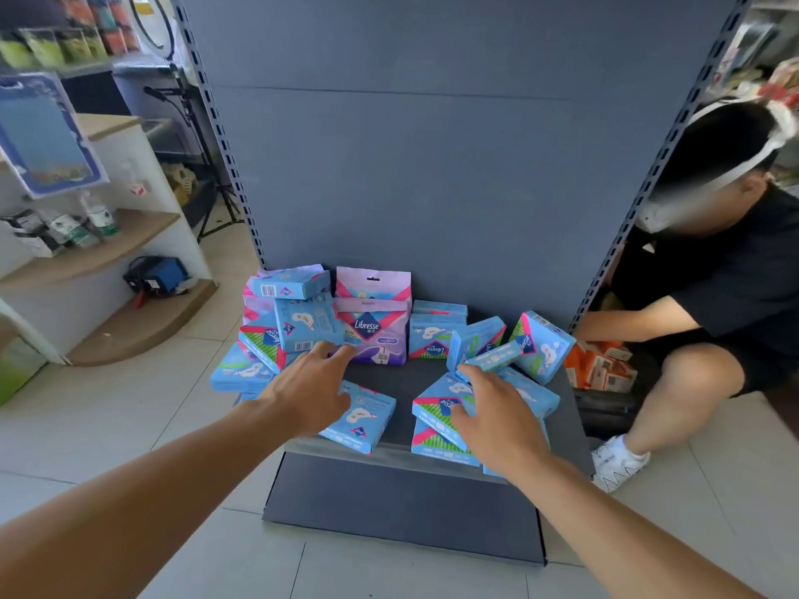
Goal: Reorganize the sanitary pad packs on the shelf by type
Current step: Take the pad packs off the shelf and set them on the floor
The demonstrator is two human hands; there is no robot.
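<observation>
Several blue sanitary pad packs lie jumbled on the low grey shelf [402, 384]. A purple Libresse pack [372, 328] stands upright at the back middle, with another purple pack [253, 302] half hidden behind the blue ones at the left. My left hand [309, 389] hovers with fingers spread just before the purple pack, above a flat blue pack [361, 419]. My right hand [493, 415] rests with fingers apart on a pile of blue packs [436, 408] at the front right. Neither hand grips anything.
A person in black [709, 304] crouches at the shelf's right end beside orange boxes [601, 367] on the floor. A white counter with wooden shelves [108, 252] stands at the left. The tall grey back panel [432, 166] rises behind the packs.
</observation>
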